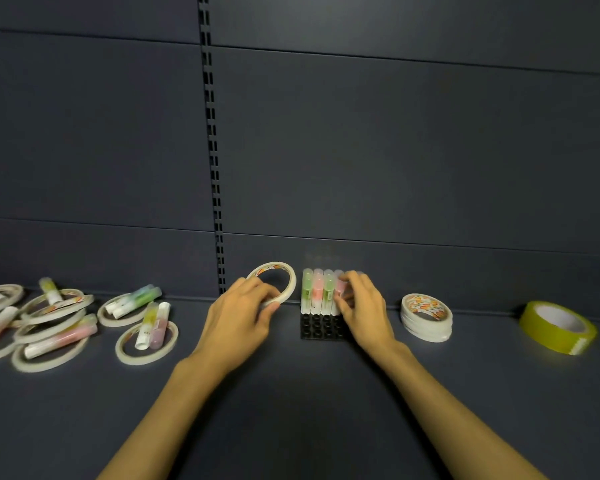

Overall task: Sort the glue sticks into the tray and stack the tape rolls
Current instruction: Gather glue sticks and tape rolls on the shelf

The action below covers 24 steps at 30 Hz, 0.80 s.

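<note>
Thin white tape ring (pixel 274 283) is pinched tilted in left hand (pixel 243 311); white tape stack (pixel 426 317) lies far right, past black tray (pixel 321 326), w/ right hand (pixel 362 306) nearer, fingers curled on pink glue stick (pixel 341 285)

both bare forearms reach forward from the lower edge, converging toward the middle. the left hand (pixel 238 315) is palm down, its fingers (pixel 269 296) and thumb curled in a pinch on a thin ring. the right hand (pixel 362 306) is palm down too, fingers (pixel 347 289) bent and bunched at their tips, slightly blurred; what they hold is unclear.
</note>
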{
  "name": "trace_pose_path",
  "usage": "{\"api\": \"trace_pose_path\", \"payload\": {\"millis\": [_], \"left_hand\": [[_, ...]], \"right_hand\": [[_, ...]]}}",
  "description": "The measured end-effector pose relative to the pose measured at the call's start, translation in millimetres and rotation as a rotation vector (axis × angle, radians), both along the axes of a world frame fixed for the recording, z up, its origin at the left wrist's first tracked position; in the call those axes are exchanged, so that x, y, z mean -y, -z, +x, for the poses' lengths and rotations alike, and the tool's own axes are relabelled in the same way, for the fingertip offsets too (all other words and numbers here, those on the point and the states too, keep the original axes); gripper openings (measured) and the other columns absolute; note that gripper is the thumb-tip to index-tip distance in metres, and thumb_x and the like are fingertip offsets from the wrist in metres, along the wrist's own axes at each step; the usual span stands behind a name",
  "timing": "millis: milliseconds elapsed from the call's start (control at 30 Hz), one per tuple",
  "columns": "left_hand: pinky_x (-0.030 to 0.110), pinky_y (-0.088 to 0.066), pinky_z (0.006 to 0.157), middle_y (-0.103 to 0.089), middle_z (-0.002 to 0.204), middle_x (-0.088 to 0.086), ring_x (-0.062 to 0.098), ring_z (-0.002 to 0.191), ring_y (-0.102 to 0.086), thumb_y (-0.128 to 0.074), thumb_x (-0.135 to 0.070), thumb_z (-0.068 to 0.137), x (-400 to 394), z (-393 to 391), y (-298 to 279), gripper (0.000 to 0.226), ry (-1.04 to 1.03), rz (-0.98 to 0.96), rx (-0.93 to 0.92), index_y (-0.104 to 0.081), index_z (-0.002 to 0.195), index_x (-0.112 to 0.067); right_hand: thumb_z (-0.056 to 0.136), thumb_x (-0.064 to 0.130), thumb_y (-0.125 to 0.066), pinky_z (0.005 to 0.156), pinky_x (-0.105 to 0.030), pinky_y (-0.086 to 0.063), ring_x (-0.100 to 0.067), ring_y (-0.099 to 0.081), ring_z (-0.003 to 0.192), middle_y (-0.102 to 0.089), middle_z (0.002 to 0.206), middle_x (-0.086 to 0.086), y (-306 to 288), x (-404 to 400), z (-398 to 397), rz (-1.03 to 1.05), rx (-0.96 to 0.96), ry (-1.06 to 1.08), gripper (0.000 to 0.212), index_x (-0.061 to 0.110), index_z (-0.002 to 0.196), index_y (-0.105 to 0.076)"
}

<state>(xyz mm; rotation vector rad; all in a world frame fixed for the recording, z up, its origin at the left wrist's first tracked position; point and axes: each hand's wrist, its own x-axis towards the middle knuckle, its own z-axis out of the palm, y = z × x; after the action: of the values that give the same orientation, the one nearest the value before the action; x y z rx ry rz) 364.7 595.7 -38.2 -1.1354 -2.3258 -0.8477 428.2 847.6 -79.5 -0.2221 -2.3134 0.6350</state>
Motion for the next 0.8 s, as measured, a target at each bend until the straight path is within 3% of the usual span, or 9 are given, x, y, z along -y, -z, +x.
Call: {"api": "trace_pose_path", "payload": {"millis": [200, 333, 533, 667, 800], "left_hand": [[0.031, -0.048, 0.075, -0.057, 0.098, -0.018, 0.009, 0.096, -0.051, -0.061, -0.025, 0.095, -4, 2, -2, 0.01, -0.016, 0.028, -0.022, -0.064, 0.104, -0.028], [0.029, -0.047, 0.074, -0.056, 0.096, -0.018, 0.009, 0.093, -0.051, -0.062, -0.025, 0.094, -9, 5, -6, 0.009, -0.018, 0.049, -0.049, -0.064, 0.103, -0.028], [0.032, -0.048, 0.073, -0.058, 0.096, -0.016, 0.011, 0.093, -0.051, -0.06, -0.028, 0.095, -39, 24, -16, 0.006, 0.036, 0.053, -0.119, -0.063, 0.099, -0.026], [0.03, -0.047, 0.075, -0.059, 0.097, -0.012, 0.012, 0.093, -0.051, -0.059, -0.03, 0.096, -78, 43, -20, 0.009, 0.118, 0.038, -0.157, -0.064, 0.099, -0.023], [0.031, -0.039, 0.083, -0.058, 0.099, -0.011, 0.013, 0.095, -0.05, -0.058, -0.03, 0.095, -123, 62, -18, 0.01, 0.186, 0.026, -0.18, -0.065, 0.102, -0.026]], "right_hand": [[0.092, 0.018, -0.069, 0.076, -0.032, -0.056, -0.008, -0.058, 0.08, -0.057, 0.103, 0.004, -3, -3, 0, 0.014, -0.013, 0.019, 0.023, 0.017, 0.114, -0.061], [0.094, 0.019, -0.065, 0.077, -0.036, -0.055, -0.011, -0.059, 0.08, -0.057, 0.104, 0.003, -6, -3, 2, 0.04, 0.035, 0.037, 0.026, 0.018, 0.119, -0.061], [0.092, 0.008, -0.055, 0.093, -0.039, -0.051, -0.022, -0.059, 0.108, -0.054, 0.122, -0.001, -14, -12, 22, 0.074, 0.146, -0.01, 0.05, 0.023, 0.14, -0.053], [0.09, 0.008, -0.055, 0.084, -0.043, -0.052, -0.018, -0.059, 0.097, -0.054, 0.11, 0.002, -20, -36, 51, 0.066, 0.137, 0.018, 0.047, 0.023, 0.135, -0.055], [0.092, 0.017, -0.056, 0.079, -0.038, -0.052, -0.013, -0.059, 0.093, -0.055, 0.109, 0.008, -33, -74, 88, 0.11, 0.146, 0.124, 0.034, 0.027, 0.124, -0.06]]}}
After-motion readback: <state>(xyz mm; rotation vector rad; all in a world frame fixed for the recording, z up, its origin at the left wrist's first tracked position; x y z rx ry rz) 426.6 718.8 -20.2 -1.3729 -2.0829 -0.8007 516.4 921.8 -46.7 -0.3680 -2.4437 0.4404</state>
